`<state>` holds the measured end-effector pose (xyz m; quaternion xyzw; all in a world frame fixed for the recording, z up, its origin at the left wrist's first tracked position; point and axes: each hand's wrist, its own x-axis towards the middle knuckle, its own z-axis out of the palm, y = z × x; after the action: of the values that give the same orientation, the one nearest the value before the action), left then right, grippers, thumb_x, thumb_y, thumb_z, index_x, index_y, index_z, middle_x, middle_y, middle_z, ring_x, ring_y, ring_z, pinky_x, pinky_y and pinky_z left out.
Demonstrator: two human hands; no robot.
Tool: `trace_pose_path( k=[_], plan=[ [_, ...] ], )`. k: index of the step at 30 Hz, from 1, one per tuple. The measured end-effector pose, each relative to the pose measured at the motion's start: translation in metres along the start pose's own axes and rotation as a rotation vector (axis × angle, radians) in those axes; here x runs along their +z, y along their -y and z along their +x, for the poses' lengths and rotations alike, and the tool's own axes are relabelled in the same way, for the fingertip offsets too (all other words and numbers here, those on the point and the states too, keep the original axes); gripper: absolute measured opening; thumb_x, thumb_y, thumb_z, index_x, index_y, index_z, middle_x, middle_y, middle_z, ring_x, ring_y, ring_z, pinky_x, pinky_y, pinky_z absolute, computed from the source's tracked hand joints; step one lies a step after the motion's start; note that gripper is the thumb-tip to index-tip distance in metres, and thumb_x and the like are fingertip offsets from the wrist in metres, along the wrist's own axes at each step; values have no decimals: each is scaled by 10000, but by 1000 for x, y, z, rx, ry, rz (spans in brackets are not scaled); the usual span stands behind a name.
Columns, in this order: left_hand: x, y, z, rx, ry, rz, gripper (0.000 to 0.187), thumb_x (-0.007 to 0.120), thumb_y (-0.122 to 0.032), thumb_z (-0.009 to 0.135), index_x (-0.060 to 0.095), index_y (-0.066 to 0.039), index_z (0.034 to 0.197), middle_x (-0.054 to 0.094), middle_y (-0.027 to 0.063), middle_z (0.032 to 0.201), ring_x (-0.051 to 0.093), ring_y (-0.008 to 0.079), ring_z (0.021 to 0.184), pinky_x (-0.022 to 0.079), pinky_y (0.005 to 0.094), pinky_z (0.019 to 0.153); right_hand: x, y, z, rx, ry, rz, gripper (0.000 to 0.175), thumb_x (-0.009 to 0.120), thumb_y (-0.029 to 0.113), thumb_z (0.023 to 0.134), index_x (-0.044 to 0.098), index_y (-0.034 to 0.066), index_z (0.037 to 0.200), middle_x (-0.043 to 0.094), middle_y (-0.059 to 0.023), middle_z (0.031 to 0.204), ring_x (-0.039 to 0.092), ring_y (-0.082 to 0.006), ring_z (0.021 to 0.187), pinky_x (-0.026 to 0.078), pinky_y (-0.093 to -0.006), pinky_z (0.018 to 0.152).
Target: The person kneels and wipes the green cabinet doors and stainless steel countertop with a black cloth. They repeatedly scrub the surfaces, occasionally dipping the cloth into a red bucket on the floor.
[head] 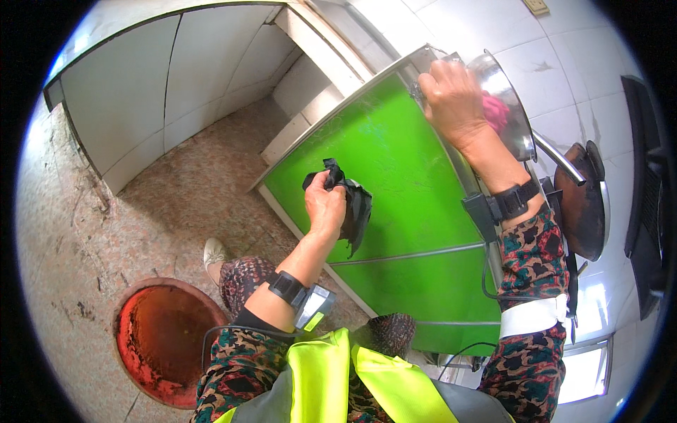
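My left hand grips a crumpled black plastic bag in front of the bright green panel of a cabinet. Loose folds of the bag hang below the fingers. My right hand is curled at the cabinet's top edge, over a grey, shiny, stringy wad that looks like steel wool; most of it is hidden under the fingers. Pale streaks and fine strands mark the panel's upper part. Just beyond the right hand, a stainless steel pot holds something pink.
A round, reddish-brown basin stands on the stained floor at lower left. White-tiled counter sides enclose a recess at upper left. A dark, worn pan is at the right, near the tiled wall. Cables run from both wrist devices.
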<state>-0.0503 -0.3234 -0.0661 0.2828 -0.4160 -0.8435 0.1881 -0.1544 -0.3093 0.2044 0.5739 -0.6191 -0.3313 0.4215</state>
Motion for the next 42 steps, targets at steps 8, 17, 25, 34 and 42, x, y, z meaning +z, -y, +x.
trace_pose_path(
  k=[8, 17, 25, 34, 42],
  plan=[
    [2, 4, 7, 24, -15, -66, 384, 578, -48, 731, 630, -2, 1109, 683, 107, 893, 628, 200, 803, 494, 315, 762, 13, 1, 17, 28, -10, -28, 117, 638, 65, 651, 558, 100, 729, 526, -58, 843, 537, -248, 825, 442, -369, 700],
    [3, 4, 5, 11, 3, -61, 393, 576, -46, 732, 626, 5, 1118, 675, 92, 873, 611, 187, 766, 488, 312, 727, 4, -4, 10, 105, -95, 8, 106, 656, 100, 642, 577, 105, 712, 548, -50, 845, 564, -248, 818, 459, -384, 690],
    [4, 8, 6, -36, 30, -133, 381, 570, -41, 728, 628, 4, 1102, 674, 87, 881, 603, 177, 767, 481, 302, 722, -2, -13, -3, 183, -27, 108, 184, 712, 97, 633, 625, 80, 794, 566, -75, 905, 579, -273, 881, 494, -392, 751],
    [5, 3, 5, -1, 18, -50, 344, 514, 48, 748, 607, -12, 1073, 626, 44, 856, 568, 141, 707, 476, 287, 640, 18, -19, 35, 417, -67, 305, 254, 696, 170, 733, 648, 120, 978, 622, -135, 972, 639, -330, 921, 534, -424, 777],
    [6, 11, 7, 7, 35, -95, 367, 571, -43, 730, 635, -15, 1090, 661, 66, 872, 593, 161, 761, 481, 301, 709, 2, -21, 9, 602, 89, 375, 286, 698, 177, 696, 634, 76, 956, 647, -150, 953, 652, -339, 887, 530, -437, 747]
  ],
)
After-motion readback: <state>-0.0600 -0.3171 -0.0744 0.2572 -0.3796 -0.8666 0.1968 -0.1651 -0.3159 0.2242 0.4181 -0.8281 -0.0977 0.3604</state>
